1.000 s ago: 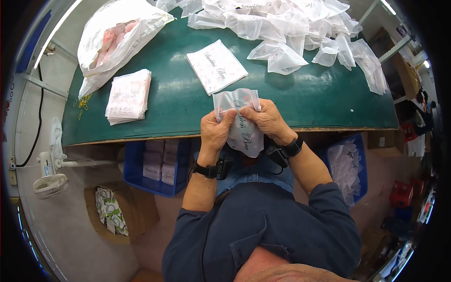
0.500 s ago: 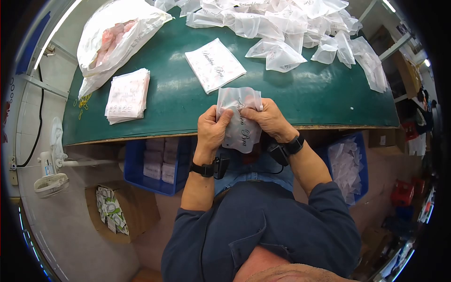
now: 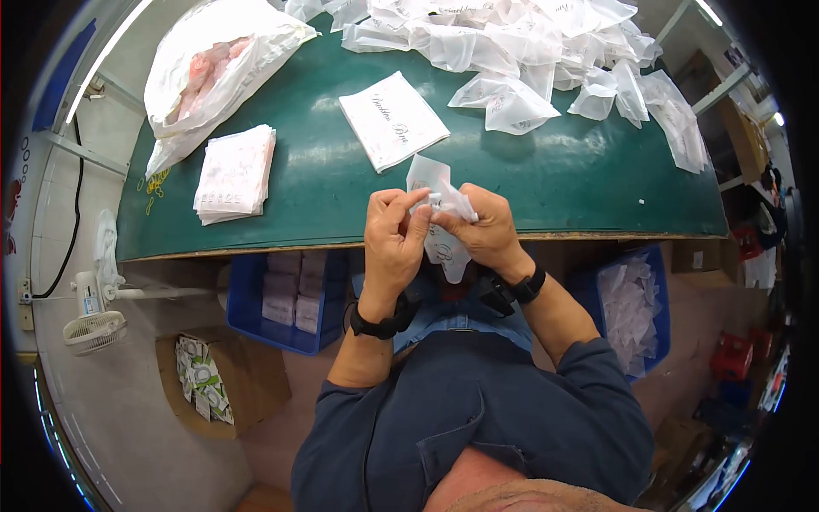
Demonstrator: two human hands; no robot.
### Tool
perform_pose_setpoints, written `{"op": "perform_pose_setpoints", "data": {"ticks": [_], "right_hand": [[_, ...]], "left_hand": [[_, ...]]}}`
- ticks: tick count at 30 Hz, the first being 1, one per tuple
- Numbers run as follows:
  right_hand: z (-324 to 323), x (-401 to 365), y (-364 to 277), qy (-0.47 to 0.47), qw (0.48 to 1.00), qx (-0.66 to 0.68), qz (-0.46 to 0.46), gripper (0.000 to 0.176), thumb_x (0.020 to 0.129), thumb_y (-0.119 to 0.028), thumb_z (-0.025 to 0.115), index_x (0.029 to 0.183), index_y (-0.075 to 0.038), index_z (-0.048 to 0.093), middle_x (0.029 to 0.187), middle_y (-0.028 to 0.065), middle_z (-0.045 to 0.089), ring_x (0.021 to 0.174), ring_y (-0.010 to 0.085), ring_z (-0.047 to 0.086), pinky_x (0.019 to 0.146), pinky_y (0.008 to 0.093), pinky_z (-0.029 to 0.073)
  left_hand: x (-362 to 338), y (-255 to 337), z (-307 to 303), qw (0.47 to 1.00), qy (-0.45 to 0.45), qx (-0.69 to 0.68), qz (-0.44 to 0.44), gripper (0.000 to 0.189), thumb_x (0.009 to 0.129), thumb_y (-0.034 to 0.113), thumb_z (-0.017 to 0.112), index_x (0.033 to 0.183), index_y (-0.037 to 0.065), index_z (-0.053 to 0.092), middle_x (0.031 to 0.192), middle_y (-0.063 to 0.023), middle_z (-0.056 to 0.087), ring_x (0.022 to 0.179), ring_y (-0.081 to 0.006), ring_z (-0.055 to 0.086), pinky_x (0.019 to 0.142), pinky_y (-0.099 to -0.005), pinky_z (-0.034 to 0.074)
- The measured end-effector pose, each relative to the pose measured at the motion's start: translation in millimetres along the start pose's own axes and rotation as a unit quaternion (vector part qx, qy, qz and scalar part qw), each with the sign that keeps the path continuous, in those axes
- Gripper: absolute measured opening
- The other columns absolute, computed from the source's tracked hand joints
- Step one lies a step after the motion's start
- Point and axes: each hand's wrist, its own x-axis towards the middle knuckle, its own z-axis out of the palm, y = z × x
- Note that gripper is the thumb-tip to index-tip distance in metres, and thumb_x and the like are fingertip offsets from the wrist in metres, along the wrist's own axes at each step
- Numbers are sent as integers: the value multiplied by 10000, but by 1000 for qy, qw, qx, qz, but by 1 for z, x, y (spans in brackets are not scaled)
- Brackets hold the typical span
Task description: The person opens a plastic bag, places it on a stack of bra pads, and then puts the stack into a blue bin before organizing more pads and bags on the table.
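A frosted translucent plastic bag [image 3: 447, 253] with dark script lettering hangs crumpled between my hands, over the table's front edge. My right hand [image 3: 491, 224] is closed on its right side, gathering the film under the thumb. My left hand [image 3: 396, 235] is closed at the bag's left side, thumb and index finger pinching by its upper middle; the exact grip is partly hidden. Just beyond lies a flat stack of printed white bags [image 3: 394, 121]. Another stack of pale pinkish packets [image 3: 235, 175] is farther left.
Many loose frosted bags [image 3: 503, 101] are heaped along the back of the green table [image 3: 341, 200]. A white sack [image 3: 183, 81] with pink contents and yellow rubber bands [image 3: 153, 183] sit left. Below are blue bins [image 3: 294, 343] with packets, a carton [image 3: 256, 384] and a fan [image 3: 94, 331].
The bag, spread fairly flat before, is now folded and bunched toward my right hand. My left hand has shifted, its index finger now stretched across the bag's upper part.
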Motion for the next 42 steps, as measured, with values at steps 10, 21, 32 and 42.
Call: {"op": "perform_pose_setpoints", "data": {"ticks": [10, 21, 32, 42], "right_hand": [[-2, -9, -2, -29, 986, -108, -122, 237, 844, -138, 833, 808, -25, 628, 717, 59, 545, 610, 167, 479, 547, 313, 402], [5, -12, -7, -67, 992, 66, 82, 224, 967, -191, 694, 845, -16, 625, 718, 43, 561, 641, 112, 465, 582, 273, 400], [3, -17, -17, -44, 997, -56, 36, 235, 971, -180, 673, 828, -8, 600, 673, 55, 524, 612, 129, 442, 557, 297, 395], [13, -21, -16, -7, 999, -41, 7, 193, 934, -112, 661, 793, 1, 595, 648, 87, 523, 576, 157, 471, 534, 326, 401]], "left_hand": [[-12, -11, 1, 989, -67, -99, -90, 151, 969, 104, 666, 1071, -3, 694, 925, -88, 630, 837, -176, 604, 721, -301, 496], [-29, -30, 17, 994, 0, -100, -53, 140, 1007, 118, 602, 1094, 17, 645, 953, -68, 646, 857, -175, 623, 780, -298, 503], [-35, -37, 1, 942, -36, -297, -151, 193, 990, 93, 602, 1170, 27, 625, 1057, -38, 687, 942, -104, 635, 789, -280, 531], [-39, -33, 10, 946, -30, -295, -133, 221, 997, 101, 616, 1203, 24, 590, 1061, -40, 681, 936, -103, 637, 800, -275, 535]]}}
